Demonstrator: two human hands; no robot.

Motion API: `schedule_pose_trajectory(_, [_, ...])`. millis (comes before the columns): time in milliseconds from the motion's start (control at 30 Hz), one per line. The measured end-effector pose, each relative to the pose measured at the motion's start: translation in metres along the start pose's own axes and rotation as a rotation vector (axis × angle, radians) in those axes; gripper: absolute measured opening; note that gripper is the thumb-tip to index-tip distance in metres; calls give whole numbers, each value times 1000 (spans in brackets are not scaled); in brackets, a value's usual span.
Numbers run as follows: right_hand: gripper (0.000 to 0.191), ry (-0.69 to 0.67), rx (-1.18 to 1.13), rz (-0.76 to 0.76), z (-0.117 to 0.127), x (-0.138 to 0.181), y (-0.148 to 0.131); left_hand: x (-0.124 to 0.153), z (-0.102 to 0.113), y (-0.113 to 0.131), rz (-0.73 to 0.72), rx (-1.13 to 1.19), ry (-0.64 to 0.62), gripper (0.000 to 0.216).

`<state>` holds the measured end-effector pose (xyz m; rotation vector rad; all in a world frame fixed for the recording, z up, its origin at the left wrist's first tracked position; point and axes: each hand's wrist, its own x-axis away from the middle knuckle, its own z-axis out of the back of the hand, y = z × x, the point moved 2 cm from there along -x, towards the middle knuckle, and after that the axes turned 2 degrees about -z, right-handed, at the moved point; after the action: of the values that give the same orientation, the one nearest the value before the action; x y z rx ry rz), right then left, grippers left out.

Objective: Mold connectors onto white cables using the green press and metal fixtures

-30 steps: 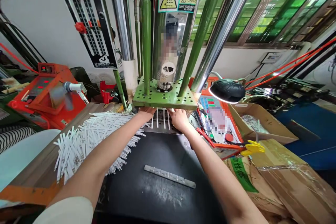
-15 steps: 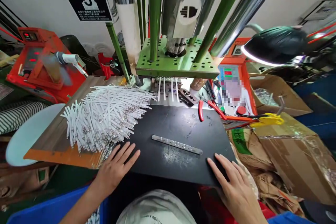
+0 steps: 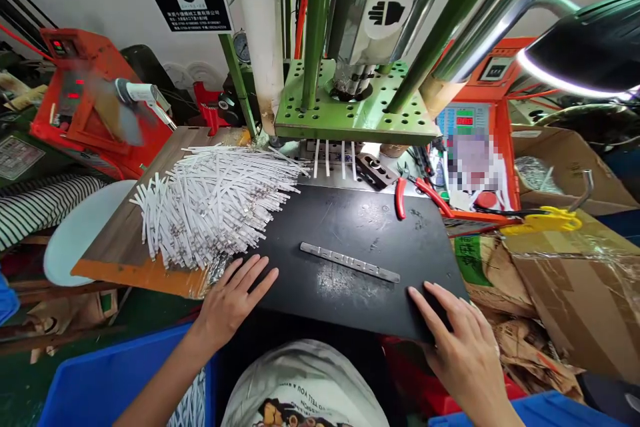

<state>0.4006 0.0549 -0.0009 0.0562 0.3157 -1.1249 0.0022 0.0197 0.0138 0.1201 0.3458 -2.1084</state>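
Note:
My left hand [image 3: 231, 297] lies with fingers spread at the near left edge of a black work surface [image 3: 290, 293], close to a heap of white strips with metal ends [image 3: 215, 207]. At the right edge of that surface rests my right hand [image 3: 457, 327], its fingers stretched out and holding nothing. Between the two hands lies a slim slotted metal bar [image 3: 350, 262], touched by neither. Beyond it stands a press with a green plate [image 3: 350, 113]. Several white strips [image 3: 328, 160] stick out toward me from under that plate.
Red-handled pliers [image 3: 401, 198] and a dark metal block [image 3: 376, 171] lie near the press. An orange control box [image 3: 505, 80] stands right, with a lamp [image 3: 590, 47] above. A blue bin [image 3: 120, 373] sits below left; cardboard boxes [image 3: 575, 293] stand at right.
The whole view has shifted, so things appear slightly further right and higher. Both hands keep their places on the surface, and the metal bar has not moved on it.

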Motion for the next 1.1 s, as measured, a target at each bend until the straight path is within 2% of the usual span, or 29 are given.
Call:
schedule_pose_trajectory(167, [86,-4,9,-15,2,-3,-1,-2,-1,-2,-12,8,6,62])
schedule_pose_trajectory(333, [83,31,73,76,1,-1,0,-3,-3,0,-13,14,-7,60])
schedule_pose_trajectory(433, [73,31,53,88,4,0,7,-8,7,1,-1,59,-65,50])
schedule_pose_trajectory(533, [59,0,-96,156,9,-11,10,-21,25,-2,-22,125,-86,45])
schedule_pose_trajectory(633, [51,1,-242,199,11,-42,-3,-43,40,-15,-22,-9,-17,32])
schedule_pose_trajectory(700, [44,-20,-268,246,10,-70,-20,-59,43,-27,45,-167,-16,29])
schedule_pose_trajectory(767, [34,-141,-270,330,10,-99,-41,-72,41,-37,83,-252,-57,24])
schedule_pose_trajectory(867, [21,-410,-278,426,12,-144,-67,-84,36,-46,53,-265,-120,20])
schedule_pose_trajectory(933, [18,-512,-271,474,11,-176,-82,-87,34,-48,36,-259,-139,20])
schedule_pose_trajectory(1000, [20,-480,-199,452,5,-212,-97,-91,36,-48,35,-233,-136,21])
schedule_pose_trajectory(1100, [21,-357,-73,345,-14,-265,-123,-102,41,-43,44,-104,-85,20])
